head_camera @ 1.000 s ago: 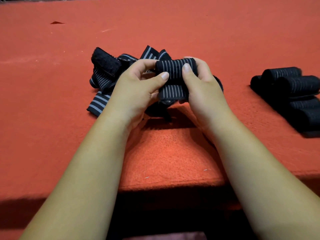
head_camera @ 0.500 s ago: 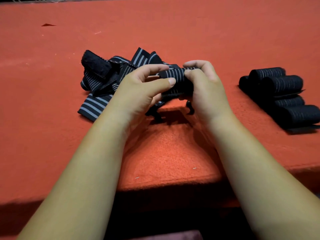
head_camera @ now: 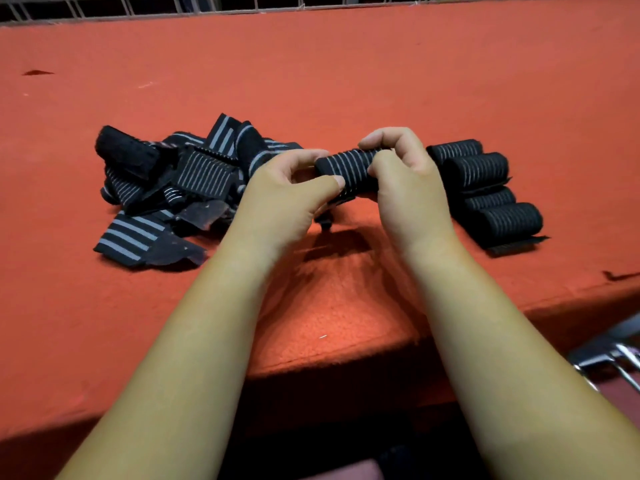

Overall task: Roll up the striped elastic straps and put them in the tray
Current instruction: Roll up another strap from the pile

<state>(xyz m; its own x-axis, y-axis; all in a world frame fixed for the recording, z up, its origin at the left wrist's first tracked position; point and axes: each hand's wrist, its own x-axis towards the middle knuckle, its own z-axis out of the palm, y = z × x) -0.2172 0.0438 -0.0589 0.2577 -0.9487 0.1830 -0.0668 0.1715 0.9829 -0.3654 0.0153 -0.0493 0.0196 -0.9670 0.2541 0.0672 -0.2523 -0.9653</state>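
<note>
A black strap with thin grey stripes, wound into a tight roll (head_camera: 349, 169), is held just above the red table between both hands. My left hand (head_camera: 287, 199) pinches its left end with thumb and fingers. My right hand (head_camera: 405, 181) grips the right end, fingers curled over the top. A short loose tail hangs under the roll. To the left lies a loose pile of unrolled striped straps (head_camera: 180, 181). To the right sit several finished rolls (head_camera: 485, 188) side by side on a dark flat piece whose edge (head_camera: 516, 245) shows; I cannot tell if it is a tray.
The red felt table (head_camera: 329, 81) stretches far back to a metal grid fence (head_camera: 138, 5). Its near edge (head_camera: 346, 358) runs under my forearms. Shiny metal parts (head_camera: 616, 362) show at the lower right below the table.
The strap in my hands has been wound tighter into a longer, neater roll. The view has pulled back and shifted, so the finished rolls now sit close beside my right hand.
</note>
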